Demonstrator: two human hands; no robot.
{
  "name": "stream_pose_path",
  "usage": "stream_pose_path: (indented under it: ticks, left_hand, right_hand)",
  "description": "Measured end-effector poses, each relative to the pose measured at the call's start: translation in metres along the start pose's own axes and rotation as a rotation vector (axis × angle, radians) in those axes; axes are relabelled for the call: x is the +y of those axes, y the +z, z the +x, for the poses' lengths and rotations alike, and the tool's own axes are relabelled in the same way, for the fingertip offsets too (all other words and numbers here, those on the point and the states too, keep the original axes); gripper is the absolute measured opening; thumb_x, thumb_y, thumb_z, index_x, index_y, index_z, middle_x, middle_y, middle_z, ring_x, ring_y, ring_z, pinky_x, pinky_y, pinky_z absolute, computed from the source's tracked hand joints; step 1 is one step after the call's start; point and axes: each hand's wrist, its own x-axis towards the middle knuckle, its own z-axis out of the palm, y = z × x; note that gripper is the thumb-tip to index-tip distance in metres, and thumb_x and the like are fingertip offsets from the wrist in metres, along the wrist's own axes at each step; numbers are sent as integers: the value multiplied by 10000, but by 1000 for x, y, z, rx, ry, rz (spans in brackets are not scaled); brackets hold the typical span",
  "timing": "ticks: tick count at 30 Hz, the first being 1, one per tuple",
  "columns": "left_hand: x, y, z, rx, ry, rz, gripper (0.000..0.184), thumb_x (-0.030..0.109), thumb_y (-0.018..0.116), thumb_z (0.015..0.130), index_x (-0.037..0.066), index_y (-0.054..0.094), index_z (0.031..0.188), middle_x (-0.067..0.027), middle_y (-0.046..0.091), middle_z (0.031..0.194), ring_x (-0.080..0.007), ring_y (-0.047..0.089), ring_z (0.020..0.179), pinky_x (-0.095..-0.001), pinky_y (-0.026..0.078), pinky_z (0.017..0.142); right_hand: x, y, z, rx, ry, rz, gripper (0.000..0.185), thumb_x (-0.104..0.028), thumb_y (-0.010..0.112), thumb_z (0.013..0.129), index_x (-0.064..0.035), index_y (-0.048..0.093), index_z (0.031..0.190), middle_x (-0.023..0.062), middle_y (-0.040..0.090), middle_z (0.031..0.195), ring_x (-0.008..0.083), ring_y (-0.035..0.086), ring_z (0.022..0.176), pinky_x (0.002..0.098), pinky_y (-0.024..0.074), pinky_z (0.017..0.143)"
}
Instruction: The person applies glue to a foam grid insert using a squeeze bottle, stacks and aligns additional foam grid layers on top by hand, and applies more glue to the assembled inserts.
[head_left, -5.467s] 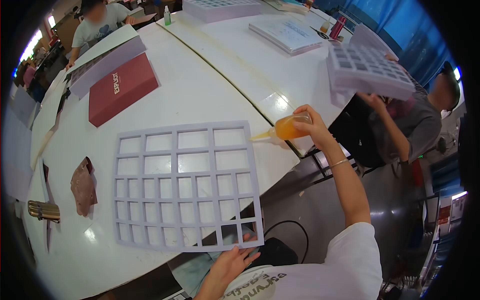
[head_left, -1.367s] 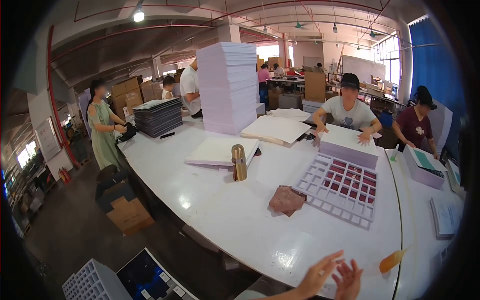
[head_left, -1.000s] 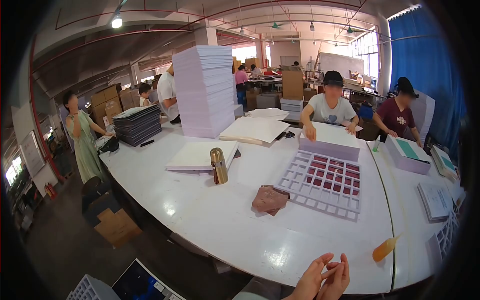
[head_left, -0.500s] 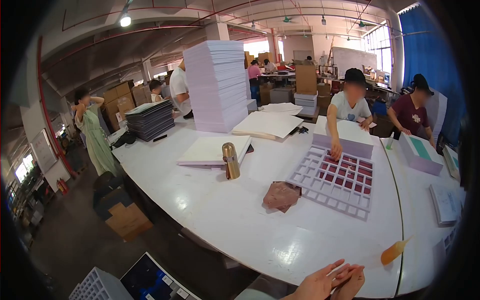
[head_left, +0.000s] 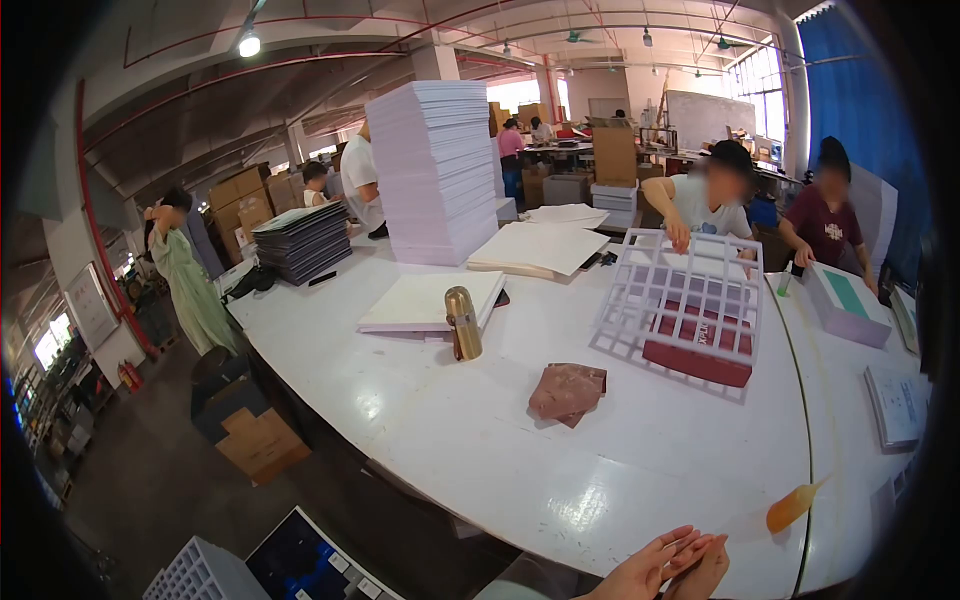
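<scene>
At the table's near edge, my left hand (head_left: 642, 566) has its fingers stretched out and holds nothing that I can see. My right hand (head_left: 702, 570) lies against it, fingers loosely extended, with no object visible in it. To their right is an amber squeeze bottle (head_left: 790, 508) with a pointed nozzle, lying tilted on the white table (head_left: 600, 475). Farther off rests a crumpled brown-red sheet or rag (head_left: 568, 393). Across the table, a co-worker's hand (head_left: 678, 236) grips a white lattice grid (head_left: 690, 290), held tilted above a dark red box (head_left: 715, 362) with pale lettering.
A gold flask (head_left: 462, 325) stands beside white boards (head_left: 420, 303). Behind them rises a tall stack of white sheets (head_left: 430, 175). Another co-worker (head_left: 828, 215) stands at right by a white stack with a green patch (head_left: 850, 295). A dark-sheet pile (head_left: 300, 243) sits at left.
The co-worker opposite has lifted and tilted the white grid, uncovering more of the red box beneath. My hands stay together in almost the same place.
</scene>
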Motion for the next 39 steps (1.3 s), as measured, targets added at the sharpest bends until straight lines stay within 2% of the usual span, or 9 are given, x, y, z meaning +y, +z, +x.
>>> stream_pose_path:
  ticks: [8,14,21,22,23,28,30,36,39]
  left_hand:
    - [6,-4,1,-75,38,8,372,153,484,992,13,433,1332,-140,555,1260,-307,514,1225,-404,420,1044]
    - [26,7,-4,-53,12,-127,394,198,452,999,16,418,1347,-166,541,1278,-353,503,1229,-456,390,1063]
    - [23,-7,-4,-40,78,-58,459,213,460,991,7,362,1389,-192,485,1346,-347,473,1261,-432,349,1093]
    - [23,-2,-7,-46,75,-9,467,209,457,991,1,351,1395,-196,482,1349,-346,469,1265,-428,341,1100]
    - [27,7,-6,13,40,-61,490,205,460,987,-16,329,1405,-202,471,1360,-346,455,1277,-429,327,1109]
    - [17,15,-8,6,-7,131,482,231,454,993,-8,347,1398,-174,453,1379,-298,452,1274,-400,324,1107]
    - [10,48,-13,25,15,430,476,244,451,997,2,357,1396,-154,453,1382,-274,443,1280,-386,319,1107]
    - [-7,43,-18,187,-36,580,534,220,529,974,42,319,1432,-143,416,1413,-254,407,1311,-361,299,1113]
    - [-12,32,-17,61,81,475,363,157,589,936,88,523,1286,-64,526,1301,-175,486,1208,-329,363,1029]
  right_hand:
    - [-8,7,5,129,108,-67,404,-329,433,1027,-45,548,764,69,580,657,157,524,562,257,458,549]
    - [10,7,-4,-196,-59,-29,357,-284,460,1022,39,605,1067,89,663,872,155,606,792,269,494,738]
    - [15,7,-9,-292,-152,-61,328,-235,524,997,38,581,1170,87,674,937,168,625,856,271,500,782]
    - [25,-11,1,-348,-111,-71,315,-123,543,953,25,546,1231,126,679,1033,185,647,886,304,525,751]
    - [10,5,-8,-273,-92,-54,256,-46,557,930,71,561,1158,121,686,897,158,650,815,299,519,776]
    - [0,9,-18,-193,-128,-78,180,-88,475,985,35,584,1056,74,637,776,108,602,714,228,482,677]
    - [1,12,-19,-143,-160,-69,227,-128,424,1017,17,590,961,53,593,692,92,552,608,210,442,582]
    - [6,3,-14,-63,-32,-48,351,-223,391,1033,1,581,840,39,539,563,81,494,490,209,389,468]
    - [-7,6,-10,-40,37,-70,434,-287,381,1033,-20,569,747,53,540,525,88,476,442,216,369,436]
